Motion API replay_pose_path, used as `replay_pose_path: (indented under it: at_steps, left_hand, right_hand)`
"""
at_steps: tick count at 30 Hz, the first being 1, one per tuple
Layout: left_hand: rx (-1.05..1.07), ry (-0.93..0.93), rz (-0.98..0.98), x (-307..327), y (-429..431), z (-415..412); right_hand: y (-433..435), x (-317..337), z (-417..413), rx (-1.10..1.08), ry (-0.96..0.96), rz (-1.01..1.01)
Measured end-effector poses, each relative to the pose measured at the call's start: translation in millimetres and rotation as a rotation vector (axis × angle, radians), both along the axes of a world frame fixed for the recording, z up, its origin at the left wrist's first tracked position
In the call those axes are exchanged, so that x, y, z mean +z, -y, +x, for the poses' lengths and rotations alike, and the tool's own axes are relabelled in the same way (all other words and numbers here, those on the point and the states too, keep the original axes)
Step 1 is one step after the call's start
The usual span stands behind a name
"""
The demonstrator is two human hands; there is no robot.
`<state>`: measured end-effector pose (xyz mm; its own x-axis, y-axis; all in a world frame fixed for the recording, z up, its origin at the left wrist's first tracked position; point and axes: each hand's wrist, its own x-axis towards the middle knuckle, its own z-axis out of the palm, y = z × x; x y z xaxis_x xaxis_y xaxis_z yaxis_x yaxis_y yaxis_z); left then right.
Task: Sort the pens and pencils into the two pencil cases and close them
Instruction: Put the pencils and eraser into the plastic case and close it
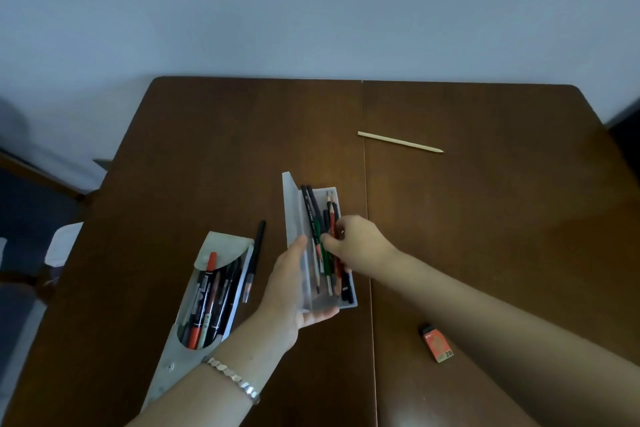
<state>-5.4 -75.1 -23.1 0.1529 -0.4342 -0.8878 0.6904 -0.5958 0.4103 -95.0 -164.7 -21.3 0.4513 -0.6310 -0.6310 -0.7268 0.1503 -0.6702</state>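
Bracelet (239,383) on left wrist, at the near edge of the view. Eraser (437,343), orange sleeve with a black end, lies alone on the surface (502,236), near right, well apart from both cases.

Pouch (221,246), grey fabric, lies open at near left, its long axis running away from the viewer and slightly right. Inside it are pens (211,302): one red-capped marker and several dark barrels; exact count not readable. Black pen (254,260) lies on the surface just beside the pouch's right edge, between pouch and case, roughly parallel to both.

Case (294,211), clear plastic, sits at centre and is open, lid standing up along its left side. Left hand (294,288) holds the case at its near end: fingers lie fairly straight along the outside of the lid, thumb wraps across the near end. Right hand (360,246) reaches in from the right, fingers curled, thumb and forefinger pinching the pencils (313,215) in the tray. The pencils lie lengthwise in the case: dark, green and red barrels, some points facing away.

Wood pencil (400,141), pale and unpainted, lies alone on the far right part of the surface, well apart from the case, point to the right.

Pale wall (311,10) behind the surface's far edge.
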Motion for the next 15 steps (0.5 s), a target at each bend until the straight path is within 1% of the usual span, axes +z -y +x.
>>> replay_pose_path:
  at_steps: [1,2,3,5,6,7,9,10,12,15]
  left_hand:
    - [-0.012,-0.023,-0.009,-0.2,1.5,-2.4]
    - [-0.022,-0.047,-0.016,-0.9,4.3,-4.5]
    - [-0.025,-0.072,-0.024,-1.4,7.3,-5.4]
    - [-0.048,-0.101,-0.049,-4.6,15.2,-5.5]
    - [-0.073,-0.096,-0.064,-6.5,19.8,-5.1]
    - [-0.092,-0.088,-0.078,-8.4,23.9,-4.4]
    - [-0.1,-0.077,-0.089,-10.7,33.5,-3.2]
    - [-0.098,-0.07,-0.091,-11.4,38.4,-2.6]
    - [-0.102,-0.037,-0.092,-12.1,47.7,-1.7]
    - [-0.112,-0.002,-0.086,-15.1,59.0,-0.7]
  right_hand:
    - [-1.8,-0.7,-1.5,0.018,-0.021,0.027]
    - [0.1,-0.3,-3.5,0.013,-0.031,0.011]
    - [5.8,-0.5,-4.7,-0.018,-0.018,-0.054]
    - [29.6,-3.7,-10.2,-0.129,0.003,-0.288]
    - [47.2,-7.1,-13.8,-0.169,-0.03,-0.422]
    - [66.6,-12.3,-17.5,-0.178,-0.094,-0.534]
    - [108.4,-26.9,-25.5,-0.127,-0.281,-0.675]
    - [127.1,-35.1,-30.1,-0.089,-0.374,-0.707]
    - [155.1,-48.2,-40.9,-0.024,-0.513,-0.698]
    - [169.1,-56.8,-53.3,0.074,-0.636,-0.71]
